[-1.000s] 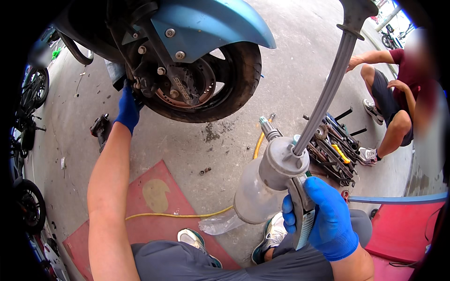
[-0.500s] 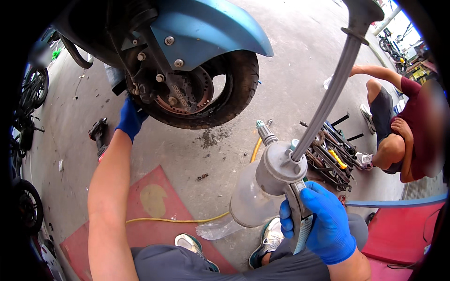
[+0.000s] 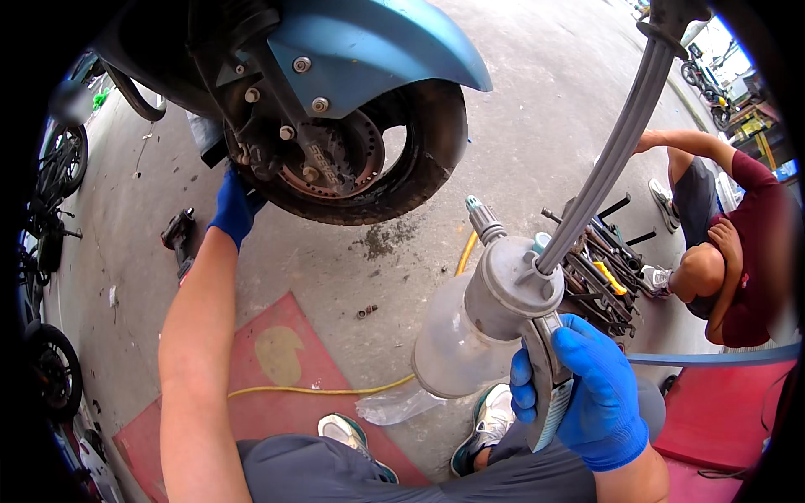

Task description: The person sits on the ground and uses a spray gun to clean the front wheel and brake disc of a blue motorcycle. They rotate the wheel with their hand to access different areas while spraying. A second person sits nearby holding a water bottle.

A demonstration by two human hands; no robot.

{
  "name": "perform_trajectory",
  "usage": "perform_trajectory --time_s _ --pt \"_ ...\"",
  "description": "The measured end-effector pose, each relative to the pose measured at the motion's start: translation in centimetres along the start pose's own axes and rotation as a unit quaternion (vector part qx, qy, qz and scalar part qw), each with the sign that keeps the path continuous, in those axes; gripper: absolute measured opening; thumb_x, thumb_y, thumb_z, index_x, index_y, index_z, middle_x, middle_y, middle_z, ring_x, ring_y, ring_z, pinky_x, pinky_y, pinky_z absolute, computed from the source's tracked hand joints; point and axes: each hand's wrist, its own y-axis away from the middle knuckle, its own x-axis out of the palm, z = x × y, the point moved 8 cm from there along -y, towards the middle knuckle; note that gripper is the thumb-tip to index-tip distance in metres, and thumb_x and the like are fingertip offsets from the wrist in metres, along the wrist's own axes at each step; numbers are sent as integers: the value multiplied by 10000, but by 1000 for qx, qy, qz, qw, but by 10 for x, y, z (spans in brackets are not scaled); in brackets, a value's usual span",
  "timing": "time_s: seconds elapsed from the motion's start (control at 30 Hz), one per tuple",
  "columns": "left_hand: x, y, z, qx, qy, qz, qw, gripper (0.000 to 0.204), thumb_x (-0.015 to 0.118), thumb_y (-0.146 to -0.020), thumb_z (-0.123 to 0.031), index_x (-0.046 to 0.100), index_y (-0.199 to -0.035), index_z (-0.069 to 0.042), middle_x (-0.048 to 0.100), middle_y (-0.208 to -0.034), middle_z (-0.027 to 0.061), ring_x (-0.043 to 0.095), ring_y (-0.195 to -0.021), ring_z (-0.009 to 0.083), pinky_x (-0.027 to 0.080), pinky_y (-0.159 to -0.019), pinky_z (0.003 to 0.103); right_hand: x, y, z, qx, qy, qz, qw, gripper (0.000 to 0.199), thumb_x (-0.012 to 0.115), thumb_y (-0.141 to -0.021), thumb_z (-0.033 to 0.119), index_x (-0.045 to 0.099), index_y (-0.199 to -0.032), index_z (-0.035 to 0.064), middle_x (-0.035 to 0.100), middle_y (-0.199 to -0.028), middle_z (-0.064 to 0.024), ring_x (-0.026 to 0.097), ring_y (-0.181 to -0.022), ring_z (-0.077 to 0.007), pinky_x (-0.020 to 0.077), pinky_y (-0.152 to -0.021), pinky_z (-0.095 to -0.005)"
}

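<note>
I have the blue-gloved right hand curled round the grey plastic handle of the translucent bottle on its left; beside the black rubber tyre, the blue-gloved left hand's grip I can't tell.

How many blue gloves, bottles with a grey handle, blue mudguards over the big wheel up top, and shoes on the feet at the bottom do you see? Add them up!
Blue gloves: 2
Bottle with a grey handle: 1
Blue mudguard: 1
Shoes: 2
Total: 6
</note>
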Motion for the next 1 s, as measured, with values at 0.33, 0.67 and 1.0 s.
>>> perform_trajectory --time_s 0.33,0.67,1.0 --pt "0 1 0 -4 -12 -11 1000 539 340 -977 -587 535 -1294 -198 596 -1240 72 578 -1091 262 438 -986 416 -6 0 -7 11 15 -9 1000 301 550 -945 302 536 -1031 14 647 -841 -125 616 -668 -194 509 -595 -309" --pt "4 4 -2 -4 0 -8 1000 532 336 -995 -544 503 -1303 -144 564 -1269 89 572 -1119 263 443 -1007 421 -5 0 -5 7 20 -2 1000 302 548 -944 302 539 -1022 11 643 -839 -125 617 -671 -190 513 -598 -310" --pt "0 -2 -1 3 -4 -19 1000 508 360 -976 -564 547 -1269 -193 609 -1212 75 586 -1073 263 447 -971 419 -6 -1 -8 12 5 1 1000 302 564 -938 295 526 -1041 14 652 -853 -130 623 -677 -194 521 -600 -311"
